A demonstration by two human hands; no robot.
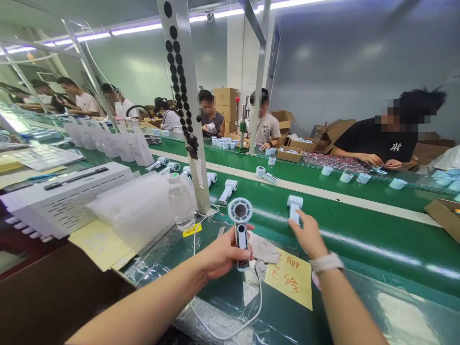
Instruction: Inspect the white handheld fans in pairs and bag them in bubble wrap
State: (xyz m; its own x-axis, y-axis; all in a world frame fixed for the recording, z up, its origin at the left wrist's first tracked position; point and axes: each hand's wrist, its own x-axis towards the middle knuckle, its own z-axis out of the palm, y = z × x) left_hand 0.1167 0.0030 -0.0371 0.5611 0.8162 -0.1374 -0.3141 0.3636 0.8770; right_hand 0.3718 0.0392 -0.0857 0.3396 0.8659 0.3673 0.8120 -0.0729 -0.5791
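Head view: left-hand fingers (247, 254) clamp a handheld fan (240, 230); right-hand fingers (304, 221) spread apart above a yellow "APP" note (289, 280).

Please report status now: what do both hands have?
Left hand holding handheld fan upright. Right hand reaching, fingertips at second fan on green belt. White cable lying below, not blocking.

A factory (green conveyor belt (359, 225), stacked cartons (225, 98)).
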